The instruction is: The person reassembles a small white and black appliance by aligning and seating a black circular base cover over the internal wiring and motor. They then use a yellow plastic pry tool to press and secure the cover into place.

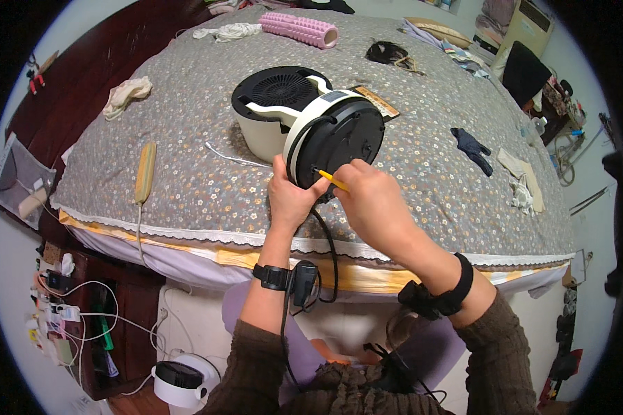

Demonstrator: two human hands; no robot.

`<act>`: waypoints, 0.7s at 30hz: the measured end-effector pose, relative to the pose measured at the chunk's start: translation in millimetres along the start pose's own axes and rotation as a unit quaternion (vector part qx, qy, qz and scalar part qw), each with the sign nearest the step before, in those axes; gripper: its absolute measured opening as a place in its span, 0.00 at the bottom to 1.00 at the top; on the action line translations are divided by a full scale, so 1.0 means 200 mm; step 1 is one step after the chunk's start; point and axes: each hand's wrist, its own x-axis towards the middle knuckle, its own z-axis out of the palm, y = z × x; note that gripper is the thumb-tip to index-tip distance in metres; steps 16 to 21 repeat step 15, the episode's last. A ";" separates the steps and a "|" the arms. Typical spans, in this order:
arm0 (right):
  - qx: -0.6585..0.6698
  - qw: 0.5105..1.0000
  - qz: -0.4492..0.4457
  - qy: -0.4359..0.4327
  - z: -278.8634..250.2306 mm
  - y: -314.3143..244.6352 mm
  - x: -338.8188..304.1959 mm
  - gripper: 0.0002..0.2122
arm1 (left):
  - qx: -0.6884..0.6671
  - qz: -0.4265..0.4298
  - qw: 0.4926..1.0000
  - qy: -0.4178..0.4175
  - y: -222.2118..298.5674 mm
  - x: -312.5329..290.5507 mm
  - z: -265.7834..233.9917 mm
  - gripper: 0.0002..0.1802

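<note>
A white and black appliance, which looks like a small fan, lies on the bed. Its drum-shaped body (259, 135) has a black slotted grille (282, 88) facing up. A white bracket (273, 112) joins the body to a round base (349, 135), tilted so that its black underside faces me. My left hand (294, 197) grips the lower left rim of this base. In my right hand (374, 204) is a yellow-handled screwdriver (333, 180), its tip at the lower edge of the black underside. Below the base hangs a black cord (330, 242).
The bed (208, 200) has a flowered grey cover. On it lie a pink foam roller (298, 30), a yellow corded stick-shaped device (145, 173), a white cable (235, 158), a flat card-like piece (377, 102) and dark socks (472, 151). Cables crowd a cabinet (128, 277) at lower left.
</note>
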 end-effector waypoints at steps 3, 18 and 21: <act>0.323 0.903 0.264 -0.104 -0.02 0.05 0.03 0.04 | 0.003 0.017 1.000 0.004 0.00 0.01 -0.01 0.36; 0.636 0.615 0.455 -0.098 0.01 0.03 -0.04 0.11 | 0.051 0.001 0.999 0.006 0.03 0.00 0.00 0.35; 0.636 0.615 0.455 -0.098 0.01 0.03 -0.04 0.11 | 0.051 0.001 0.999 0.006 0.03 0.00 0.00 0.35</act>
